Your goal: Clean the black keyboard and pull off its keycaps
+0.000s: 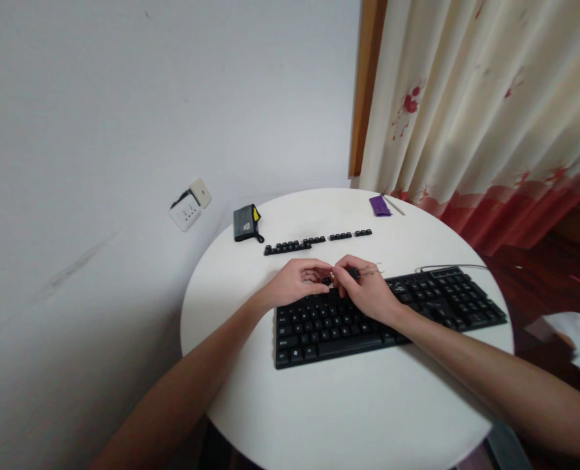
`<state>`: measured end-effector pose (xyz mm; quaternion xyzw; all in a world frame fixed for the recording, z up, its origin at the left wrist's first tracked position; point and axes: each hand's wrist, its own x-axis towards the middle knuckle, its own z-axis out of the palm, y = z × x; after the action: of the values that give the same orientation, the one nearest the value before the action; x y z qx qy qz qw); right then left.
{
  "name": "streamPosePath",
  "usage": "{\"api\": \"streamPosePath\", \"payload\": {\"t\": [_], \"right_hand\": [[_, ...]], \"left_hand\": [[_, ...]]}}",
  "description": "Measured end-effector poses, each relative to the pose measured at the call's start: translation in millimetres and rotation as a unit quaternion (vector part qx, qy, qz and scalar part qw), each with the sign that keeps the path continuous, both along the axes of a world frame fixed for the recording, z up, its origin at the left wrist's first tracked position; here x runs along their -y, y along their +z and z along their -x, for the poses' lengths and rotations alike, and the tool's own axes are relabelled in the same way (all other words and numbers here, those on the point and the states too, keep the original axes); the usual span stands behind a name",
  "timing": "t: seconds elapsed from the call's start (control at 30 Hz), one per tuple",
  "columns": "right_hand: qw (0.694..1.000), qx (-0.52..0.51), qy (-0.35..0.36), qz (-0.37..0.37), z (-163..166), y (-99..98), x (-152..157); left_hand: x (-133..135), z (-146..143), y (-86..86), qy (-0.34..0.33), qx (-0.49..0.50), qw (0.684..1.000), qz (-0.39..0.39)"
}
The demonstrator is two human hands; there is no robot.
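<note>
A black keyboard [329,349] lies on the white round table under both hands. My left hand [297,281] is over its upper left part, fingers curled and closed on a small black keycap [325,281]. Wrapped in the fingers of my right hand [368,294] is a keycap puller [352,272] with a black handle; its thin wire ends stick out to the right. The fingertips of the two hands meet or nearly meet around the keycap. Behind the hands, several loose black keycaps [290,247] stand in a broken row. The keyboard's top left keys are hidden by my hands.
A dark grey pouch [244,224] with a yellow edge sits at the table's back left. A purple cloth [380,206] and a thin pale stick [394,205] lie at the back right. The keyboard cable [453,266] runs to the right. Beyond are a wall socket [185,211] and a curtain [441,130].
</note>
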<state>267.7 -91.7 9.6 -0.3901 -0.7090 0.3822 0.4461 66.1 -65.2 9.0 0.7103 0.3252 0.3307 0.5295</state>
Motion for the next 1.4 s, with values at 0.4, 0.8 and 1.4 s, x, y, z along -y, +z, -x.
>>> {"api": "streamPosePath", "payload": {"t": [0.4, 0.8, 1.4], "right_hand": [[0.999, 0.011, -0.045, 0.013, 1.4, -5.0, -2.8], [0.993, -0.081, -0.049, 0.077, 2.0, -6.2, -7.9], [0.994, -0.069, -0.082, -0.018, -4.5, -1.0, -11.2]], "left_hand": [[1.0, -4.3, 1.0, 0.043, -0.066, 0.992, -0.102], [2.2, -4.0, 4.9, 0.039, -0.065, 0.971, -0.225], [-2.8, -0.9, 2.0, 0.105, -0.035, 0.967, -0.230]]}}
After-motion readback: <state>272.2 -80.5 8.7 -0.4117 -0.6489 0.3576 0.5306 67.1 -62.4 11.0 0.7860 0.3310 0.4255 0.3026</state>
